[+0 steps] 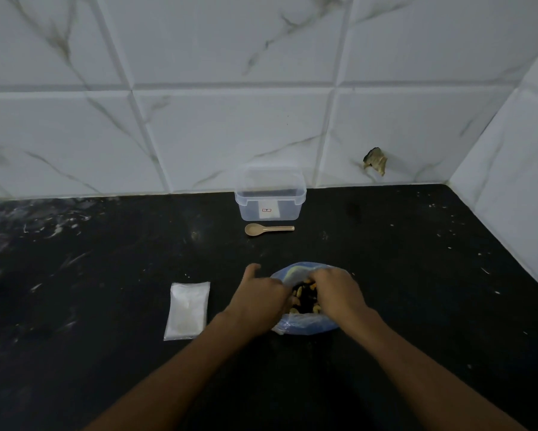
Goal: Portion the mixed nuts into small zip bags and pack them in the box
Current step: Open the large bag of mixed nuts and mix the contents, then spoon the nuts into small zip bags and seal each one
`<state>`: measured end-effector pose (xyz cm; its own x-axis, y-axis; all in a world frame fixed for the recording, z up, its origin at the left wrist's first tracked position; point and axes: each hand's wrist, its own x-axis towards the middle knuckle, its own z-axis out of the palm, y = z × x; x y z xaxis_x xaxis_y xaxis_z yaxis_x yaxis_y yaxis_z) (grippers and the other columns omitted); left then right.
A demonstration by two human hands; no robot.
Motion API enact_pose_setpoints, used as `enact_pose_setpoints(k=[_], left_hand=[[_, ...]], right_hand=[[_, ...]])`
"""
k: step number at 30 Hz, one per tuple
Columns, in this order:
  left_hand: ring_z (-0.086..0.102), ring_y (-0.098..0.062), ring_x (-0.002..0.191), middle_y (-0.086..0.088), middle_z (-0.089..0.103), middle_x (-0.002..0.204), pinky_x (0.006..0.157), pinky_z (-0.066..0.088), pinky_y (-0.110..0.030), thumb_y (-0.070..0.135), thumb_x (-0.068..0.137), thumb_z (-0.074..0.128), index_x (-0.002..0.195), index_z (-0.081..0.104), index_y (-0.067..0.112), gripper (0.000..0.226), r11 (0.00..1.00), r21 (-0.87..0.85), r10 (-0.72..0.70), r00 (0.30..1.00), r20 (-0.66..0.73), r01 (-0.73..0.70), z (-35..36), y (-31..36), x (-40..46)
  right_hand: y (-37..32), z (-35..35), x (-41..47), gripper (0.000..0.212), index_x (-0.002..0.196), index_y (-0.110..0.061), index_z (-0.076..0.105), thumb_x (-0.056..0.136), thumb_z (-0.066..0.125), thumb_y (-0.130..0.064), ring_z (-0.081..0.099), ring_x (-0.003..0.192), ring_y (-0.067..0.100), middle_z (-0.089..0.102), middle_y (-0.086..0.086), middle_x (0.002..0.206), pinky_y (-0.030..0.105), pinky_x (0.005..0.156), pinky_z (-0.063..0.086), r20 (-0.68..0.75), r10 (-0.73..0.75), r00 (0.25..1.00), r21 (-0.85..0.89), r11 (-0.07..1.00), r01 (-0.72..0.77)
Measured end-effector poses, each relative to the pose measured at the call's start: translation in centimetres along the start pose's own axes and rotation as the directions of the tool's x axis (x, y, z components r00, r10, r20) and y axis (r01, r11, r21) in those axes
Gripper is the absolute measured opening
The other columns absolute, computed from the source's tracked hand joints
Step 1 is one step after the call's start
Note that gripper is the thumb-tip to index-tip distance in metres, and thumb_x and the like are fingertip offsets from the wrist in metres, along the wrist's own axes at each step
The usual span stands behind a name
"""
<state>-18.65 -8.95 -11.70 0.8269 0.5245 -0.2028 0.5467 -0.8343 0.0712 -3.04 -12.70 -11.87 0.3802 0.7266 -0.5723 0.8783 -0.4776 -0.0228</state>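
Dim, bluish, even light is seen throughout; shadows are faint. Tile lines are bent by wide-angle distortion toward the edges. Slight softness is noted overall, without glare.

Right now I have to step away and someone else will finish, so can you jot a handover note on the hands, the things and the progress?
Left hand and right hand each grip a side of the blue nut bag, holding its mouth apart; mixed nuts show inside.
Stack of small zip bags lies flat to the left, seemingly unfilled.
Spoon lies untouched in front of the clear box, which sits by the wall with its lid on.
Done: big bag opened.
Left: scoop nuts into zip bags, seal them, pack the box.
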Motion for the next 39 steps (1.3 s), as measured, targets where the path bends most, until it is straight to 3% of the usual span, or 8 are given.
enact_pose_setpoints(k=[2,5,8,12,18,25,32,39], left_hand=[[0.063,-0.017,0.098,0.002,0.069,0.097,0.116,0.017,-0.054,0.026,0.097,0.051,0.114,0.061,0.022,0.020,0.999,-0.008,-0.035,0.999,0.008,0.035,0.3,0.9,0.8],[0.061,-0.018,0.108,0.002,0.071,0.103,0.118,0.006,-0.059,0.034,0.096,0.051,0.130,0.054,0.026,0.034,0.994,0.000,-0.105,0.992,0.069,0.105,0.8,1.6,1.5],[0.051,-0.018,0.129,0.001,0.066,0.122,0.116,-0.011,-0.062,0.055,0.095,0.045,0.138,0.048,0.027,0.051,0.988,0.090,-0.131,0.987,0.091,0.123,0.5,1.4,1.4],[0.049,-0.021,0.130,-0.003,0.062,0.128,0.110,-0.023,-0.062,0.058,0.089,0.053,0.126,0.059,0.022,0.052,0.964,0.229,-0.158,0.982,0.105,0.131,0.6,0.8,1.4],[0.047,-0.021,0.132,0.001,0.061,0.131,0.109,-0.020,-0.064,0.047,0.095,0.050,0.137,0.050,0.028,0.046,0.995,0.082,-0.049,0.999,0.007,0.048,-0.1,1.7,1.5],[0.037,-0.021,0.140,-0.002,0.056,0.137,0.097,-0.034,-0.067,0.059,0.085,0.058,0.130,0.057,0.024,0.057,0.967,0.218,-0.156,0.984,0.090,0.133,1.2,0.8,1.2],[0.031,-0.022,0.144,-0.004,0.051,0.141,0.110,-0.023,-0.064,0.049,0.089,0.058,0.135,0.052,0.023,0.053,0.985,0.134,-0.113,0.993,0.028,0.108,0.7,1.1,0.2],[0.057,-0.007,0.113,0.007,0.064,0.118,0.119,0.020,-0.043,0.034,0.096,0.054,0.111,0.065,0.028,0.020,0.934,-0.309,-0.290,0.885,-0.364,0.179,1.4,-2.7,-3.8]], right_hand=[[0.0,0.6,0.8,0.025,0.118,-0.011,0.058,0.095,0.051,-0.014,0.057,0.110,0.025,0.061,0.010,0.121,0.036,0.094,0.047,-0.208,-0.118,0.971,-0.008,0.993,0.119],[0.8,1.2,0.3,0.046,0.134,-0.018,0.048,0.091,0.060,-0.027,0.049,0.123,0.023,0.050,0.005,0.134,0.035,0.103,0.041,-0.071,-0.126,0.989,-0.101,0.988,0.119],[2.2,2.6,-0.4,0.062,0.142,-0.022,0.037,0.086,0.064,-0.031,0.036,0.133,0.023,0.036,0.003,0.142,0.035,0.106,0.036,-0.279,-0.315,0.907,-0.058,0.948,0.312],[3.1,3.7,-1.3,0.073,0.145,-0.026,0.031,0.083,0.067,-0.039,0.031,0.136,0.021,0.030,0.003,0.147,0.038,0.108,0.035,-0.266,-0.320,0.909,-0.048,0.946,0.320],[2.9,4.3,-0.8,0.030,0.124,-0.016,0.057,0.095,0.050,-0.018,0.054,0.112,0.019,0.058,0.003,0.122,0.017,0.083,0.039,-0.471,-0.284,0.836,0.135,0.913,0.386],[3.9,4.5,-0.7,0.072,0.143,-0.027,0.035,0.081,0.066,-0.042,0.033,0.134,0.020,0.035,0.002,0.144,0.037,0.109,0.036,-0.340,-0.334,0.879,-0.051,0.940,0.338],[3.4,4.3,-0.9,0.070,0.141,-0.026,0.040,0.080,0.068,-0.043,0.035,0.132,0.019,0.038,0.002,0.142,0.035,0.108,0.035,-0.332,-0.308,0.891,-0.039,0.949,0.314],[-1.0,2.2,-2.9,0.019,0.109,-0.023,0.060,0.092,0.058,-0.032,0.057,0.093,0.010,0.057,-0.003,0.106,0.024,0.077,0.048,-0.587,-0.180,0.789,0.163,0.929,0.333]])
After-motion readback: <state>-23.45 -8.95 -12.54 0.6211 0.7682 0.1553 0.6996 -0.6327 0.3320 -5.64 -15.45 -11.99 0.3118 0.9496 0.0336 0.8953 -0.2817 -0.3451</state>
